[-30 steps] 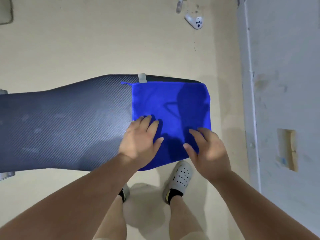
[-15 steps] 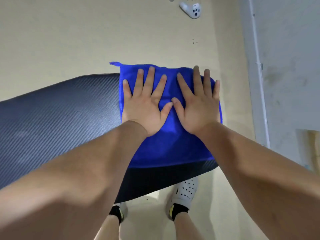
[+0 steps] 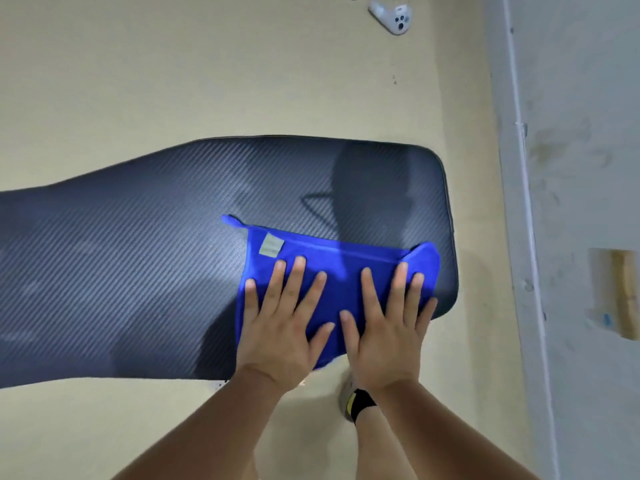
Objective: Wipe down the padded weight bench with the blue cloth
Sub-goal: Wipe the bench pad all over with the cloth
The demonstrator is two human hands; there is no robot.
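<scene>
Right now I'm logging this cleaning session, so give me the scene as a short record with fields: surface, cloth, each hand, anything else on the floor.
surface: padded weight bench, dark, woven-texture cover, rounded end at right
cloth: blue cloth, flat on the bench's near right part, grey tag near its far left corner, right corner bunched up
left hand: palm down, fingers spread, pressing on the cloth
right hand: palm down, fingers spread, pressing on the cloth beside the left
floor: white controller-like device beyond the bench

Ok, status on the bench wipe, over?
Left hand and right hand flat, pressing the blue cloth. Cloth at near right end of the bench. Nothing in the way.
</scene>
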